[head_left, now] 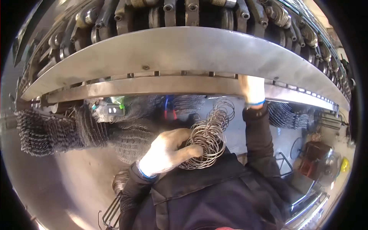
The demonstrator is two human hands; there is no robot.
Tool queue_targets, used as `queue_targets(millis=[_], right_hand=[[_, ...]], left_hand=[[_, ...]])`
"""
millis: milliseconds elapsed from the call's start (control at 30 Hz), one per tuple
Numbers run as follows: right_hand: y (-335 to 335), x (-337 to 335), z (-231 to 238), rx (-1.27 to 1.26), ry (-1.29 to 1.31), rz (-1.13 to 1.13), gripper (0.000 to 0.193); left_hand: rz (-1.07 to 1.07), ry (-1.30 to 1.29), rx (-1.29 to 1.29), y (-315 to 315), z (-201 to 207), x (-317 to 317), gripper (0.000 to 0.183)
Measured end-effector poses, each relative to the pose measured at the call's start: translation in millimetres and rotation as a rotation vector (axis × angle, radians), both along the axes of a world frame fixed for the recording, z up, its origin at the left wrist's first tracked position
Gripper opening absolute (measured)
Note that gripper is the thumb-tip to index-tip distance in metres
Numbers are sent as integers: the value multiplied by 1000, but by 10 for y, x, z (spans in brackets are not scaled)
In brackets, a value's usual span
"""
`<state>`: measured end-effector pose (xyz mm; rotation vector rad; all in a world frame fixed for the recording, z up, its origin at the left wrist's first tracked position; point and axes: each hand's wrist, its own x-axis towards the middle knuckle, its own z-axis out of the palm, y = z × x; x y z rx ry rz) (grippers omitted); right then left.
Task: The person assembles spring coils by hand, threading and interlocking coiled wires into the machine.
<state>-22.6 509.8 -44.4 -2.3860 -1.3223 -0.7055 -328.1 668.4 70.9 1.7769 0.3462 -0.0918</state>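
My left hand (163, 152), in a pale glove with a blue cuff, is closed round one end of a loose bundle of thin wire coils (209, 140). The coils lie over the dark apron (199, 176) on my lap and trail away toward the bar. Gloved as well, my right hand (253, 91) reaches up across the long metal bar (172, 86). Its fingers pass behind the lower edge of the wide steel plate (184, 48), so their pose and anything in them are hidden.
Dark wire mesh bundles (48, 132) hang below the bar at left, with another wire bundle (287, 115) at right. A clear plastic bag (103, 111) rests on the left mesh. Machine levers (191, 15) line up beyond the plate. A reddish-brown machine (316, 159) stands at right.
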Motion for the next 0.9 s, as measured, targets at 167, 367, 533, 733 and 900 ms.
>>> queue_targets(millis=[167,367,533,733,900], right_hand=[[-143,-629,908,60,1207,442,27],[-368,-674,897,-165,947,802,28],[-704,-677,381,205,553,177,28],[-719,623,-301,14,-42,49,40],[-942,536,71,9,-44,129,30]], left_hand=[[-77,24,-73,91,-114,77,46],[-158,-55,-24,-6,-161,220,40],[-91,-19,18,-249,-88,309,39],[-35,-60,101,-816,-56,557,40],[43,5,42,-1133,8,666,41]])
